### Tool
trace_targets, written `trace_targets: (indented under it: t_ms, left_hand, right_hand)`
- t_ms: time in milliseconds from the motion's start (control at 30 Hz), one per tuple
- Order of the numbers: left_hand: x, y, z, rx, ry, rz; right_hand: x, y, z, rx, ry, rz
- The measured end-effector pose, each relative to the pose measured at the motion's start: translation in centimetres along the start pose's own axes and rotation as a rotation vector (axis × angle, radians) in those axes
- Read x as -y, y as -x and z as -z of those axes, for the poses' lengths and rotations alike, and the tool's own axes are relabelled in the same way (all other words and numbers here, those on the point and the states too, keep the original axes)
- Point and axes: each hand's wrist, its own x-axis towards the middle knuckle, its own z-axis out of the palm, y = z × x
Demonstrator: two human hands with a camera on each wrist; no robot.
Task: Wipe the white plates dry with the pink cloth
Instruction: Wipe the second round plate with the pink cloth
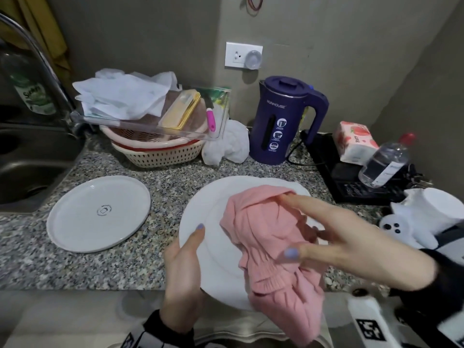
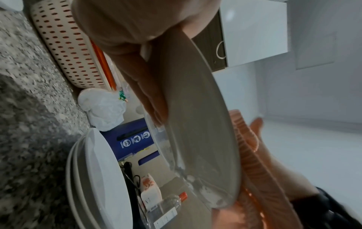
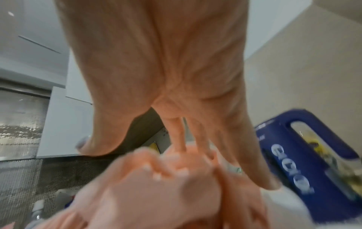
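Note:
My left hand [image 1: 187, 254] holds a white plate [image 1: 213, 204] by its left rim, thumb on top, tilted above the counter's front edge. A bunched pink cloth [image 1: 266, 237] lies on the plate's face and hangs over its near rim. My right hand [image 1: 329, 234] presses on the cloth with straight, spread fingers. In the left wrist view the held plate [image 2: 197, 108] shows edge-on, the fingers [image 2: 145, 86] under it, with more white plates [image 2: 94, 178] lying below. The right wrist view shows fingers [image 3: 197, 139] reaching down onto the cloth [image 3: 156, 186]. Another white plate [image 1: 99, 213] lies upside down at left.
Behind the plates stand stacked baskets [image 1: 160, 153] under a clear tray [image 1: 150, 126], a white bag [image 1: 228, 144] and a blue kettle [image 1: 283, 121]. A sink [image 1: 27, 159] is at left. A black cooktop [image 1: 351, 182], bottle [image 1: 384, 162], tissue pack [image 1: 355, 141] and white mug [image 1: 431, 212] crowd the right.

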Motion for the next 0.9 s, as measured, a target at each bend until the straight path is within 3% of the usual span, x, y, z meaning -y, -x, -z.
trace_targets:
  t_ms: [167, 333, 533, 633, 700, 767, 900]
  left_hand:
    - [-0.7, -0.2, 0.4, -0.008, -0.043, 0.015]
    - [-0.8, 0.1, 0.2, 0.04, -0.078, 0.005]
    - [-0.9, 0.9, -0.1, 0.077, -0.048, -0.008]
    - [-1.1, 0.6, 0.0, 0.071, -0.04, -0.003]
    - [-1.2, 0.5, 0.0, 0.089, -0.038, -0.001]
    - [-1.2, 0.5, 0.1, 0.109, -0.041, -0.012]
    - [-1.0, 0.6, 0.2, 0.122, -0.058, -0.04]
  right_hand:
    - [0.0, 1.8, -0.9, -0.112, 0.251, 0.09]
    - [-0.5, 0.9, -5.2, 0.042, 0.518, 0.145]
    - [-1.0, -0.3, -4.9, 0.019, 0.399, 0.044]
    - [-1.2, -0.3, -6.2, 0.091, 0.268, -0.021]
    - [-0.9, -0.3, -7.7, 0.176, 0.383, -0.086]
    - [-0.8, -0.3, -8.5, 0.069, 0.564, -0.022]
    - [-1.4, -0.3, -6.9, -0.02, 0.402, 0.121]
